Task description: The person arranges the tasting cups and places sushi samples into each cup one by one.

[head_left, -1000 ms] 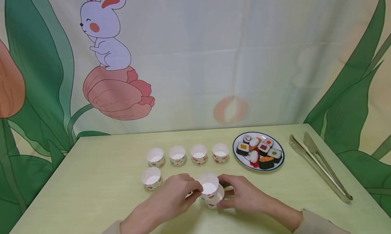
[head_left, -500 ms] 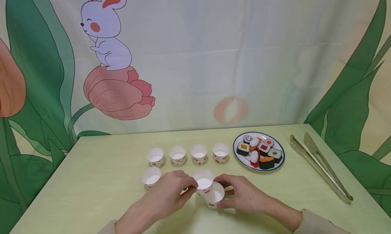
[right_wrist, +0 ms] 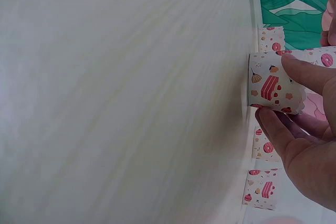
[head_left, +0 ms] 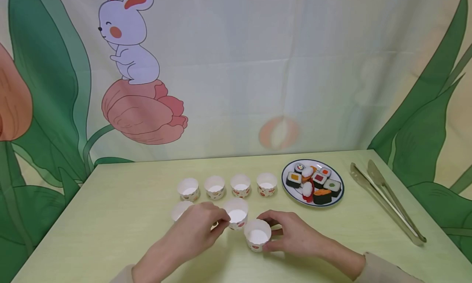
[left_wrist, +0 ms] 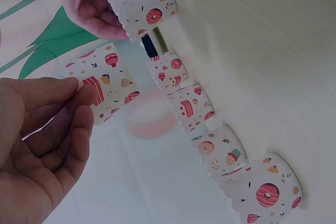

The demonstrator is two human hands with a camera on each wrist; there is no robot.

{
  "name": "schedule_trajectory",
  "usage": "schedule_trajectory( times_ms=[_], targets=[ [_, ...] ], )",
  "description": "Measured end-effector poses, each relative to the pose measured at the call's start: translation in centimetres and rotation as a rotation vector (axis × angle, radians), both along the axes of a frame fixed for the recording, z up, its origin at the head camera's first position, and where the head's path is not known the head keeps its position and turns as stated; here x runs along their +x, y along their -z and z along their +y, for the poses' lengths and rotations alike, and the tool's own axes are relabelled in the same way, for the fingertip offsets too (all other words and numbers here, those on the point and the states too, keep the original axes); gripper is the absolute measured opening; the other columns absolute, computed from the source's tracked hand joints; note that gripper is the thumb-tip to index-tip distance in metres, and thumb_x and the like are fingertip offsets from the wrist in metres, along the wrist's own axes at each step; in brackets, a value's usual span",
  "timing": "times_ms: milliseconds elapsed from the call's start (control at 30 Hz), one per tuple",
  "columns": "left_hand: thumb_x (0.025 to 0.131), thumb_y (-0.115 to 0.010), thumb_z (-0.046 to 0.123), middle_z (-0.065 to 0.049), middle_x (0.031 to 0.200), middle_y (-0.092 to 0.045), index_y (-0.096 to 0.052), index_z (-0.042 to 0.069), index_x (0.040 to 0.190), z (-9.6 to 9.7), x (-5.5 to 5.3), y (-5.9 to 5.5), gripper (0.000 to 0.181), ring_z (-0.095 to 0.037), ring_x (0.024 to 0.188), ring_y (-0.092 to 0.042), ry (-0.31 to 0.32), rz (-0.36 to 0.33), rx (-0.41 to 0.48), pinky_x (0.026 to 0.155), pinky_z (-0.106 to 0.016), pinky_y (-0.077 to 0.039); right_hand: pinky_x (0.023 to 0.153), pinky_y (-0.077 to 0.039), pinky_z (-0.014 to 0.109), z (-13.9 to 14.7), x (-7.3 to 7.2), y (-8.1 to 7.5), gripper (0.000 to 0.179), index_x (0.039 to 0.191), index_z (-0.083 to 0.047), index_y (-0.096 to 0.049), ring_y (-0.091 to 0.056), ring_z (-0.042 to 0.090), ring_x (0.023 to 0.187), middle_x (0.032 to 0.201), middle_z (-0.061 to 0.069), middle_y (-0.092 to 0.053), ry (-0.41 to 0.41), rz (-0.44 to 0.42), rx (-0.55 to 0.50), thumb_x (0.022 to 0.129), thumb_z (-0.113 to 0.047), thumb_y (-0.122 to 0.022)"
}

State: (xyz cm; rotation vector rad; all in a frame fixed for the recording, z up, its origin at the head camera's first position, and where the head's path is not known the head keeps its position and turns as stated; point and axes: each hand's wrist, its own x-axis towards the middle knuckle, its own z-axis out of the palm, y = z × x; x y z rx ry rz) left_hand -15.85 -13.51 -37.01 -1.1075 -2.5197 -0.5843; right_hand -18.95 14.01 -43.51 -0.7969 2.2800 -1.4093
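Left of frame: broad bare table (head_left: 125, 221), passable up to the cups.
Four-cup row (head_left: 214, 187): crosses the centre, gaps too narrow for a hand.
Half-hidden cup (head_left: 181, 211): below the row's left end, wedged behind the left hand (head_left: 197, 227).
Between held cups: a sliver at most separates the left hand's cup (head_left: 237, 214) from the right hand's cup (head_left: 257, 236).
Lower centre: open wedge between the wrists.
Plate (head_left: 293, 196): blocks right of the row; a bare band runs beneath it, above the right hand (head_left: 291, 233).
Tongs (head_left: 389, 209): slant across the right, past an open strip beside the plate.
Backdrop (head_left: 228, 102): closes the far edge.
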Motion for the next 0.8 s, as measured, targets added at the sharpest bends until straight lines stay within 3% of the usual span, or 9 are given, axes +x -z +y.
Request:
schedule_trajectory(
  times_ms=[533,800],
  targets=[
    [0.082,-0.079,-0.003,0.01,0.07,-0.064,-0.075,0.011,0.078,-0.9,-0.7,0.3,0.015,-0.006,0.064,-0.056,-0.076,-0.045,-0.04,0.061,-0.024,-0.049,0.092,-0.054,0.027,0.0,0.0,0.0,0.054,0.129,-0.002,-0.061,-0.06,0.027,0.116,0.12,0.006,-0.065,0.007,0.002,0.006,0.081,-0.006,-0.088],
    [0.081,-0.077,-0.005,0.013,0.065,-0.058,-0.072,0.012,0.073,-1.2,-1.1,0.6,0.02,-0.001,0.059,-0.047,-0.1,-0.058,-0.072,0.057,-0.022,-0.044,0.092,-0.054,0.029,0.0,0.0,-0.1,0.054,0.128,-0.002,-0.061,-0.06,0.028,0.115,0.119,0.007,-0.065,0.003,0.004,0.005,0.081,-0.007,-0.088]
  ],
)
